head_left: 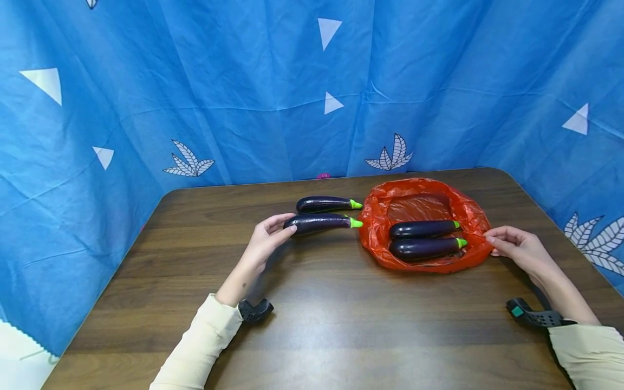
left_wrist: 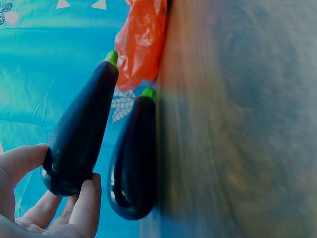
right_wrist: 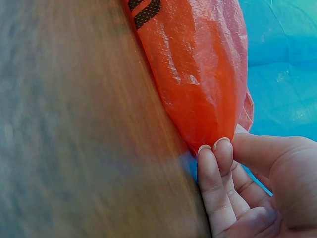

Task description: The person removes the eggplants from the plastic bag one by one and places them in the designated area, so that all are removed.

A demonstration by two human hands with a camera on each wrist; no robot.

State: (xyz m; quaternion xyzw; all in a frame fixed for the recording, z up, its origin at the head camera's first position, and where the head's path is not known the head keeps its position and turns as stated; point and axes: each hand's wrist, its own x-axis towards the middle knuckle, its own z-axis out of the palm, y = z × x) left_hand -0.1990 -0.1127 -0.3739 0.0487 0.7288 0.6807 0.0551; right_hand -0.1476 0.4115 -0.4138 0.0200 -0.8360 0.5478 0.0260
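My left hand [head_left: 265, 238] pinches the rounded end of a dark purple eggplant [head_left: 319, 223], its green stem pointing right toward the bag. In the left wrist view this held eggplant [left_wrist: 81, 131] is raised off the table. A second eggplant [head_left: 324, 204] lies just behind it on the table, also stem to the right. The red plastic bag [head_left: 475, 216] lies spread with its mouth facing up. Two more eggplants, a rear one [head_left: 421, 229] and a front one [head_left: 424, 248], rest inside. My right hand [head_left: 524, 249] pinches the bag's right edge between thumb and fingertips.
Everything stands on a brown wooden table [head_left: 341, 325]. A blue patterned cloth [head_left: 273, 81] hangs behind it and along both sides. Each wrist wears a black strap, one on the left [head_left: 255, 310] and one on the right [head_left: 533, 315].
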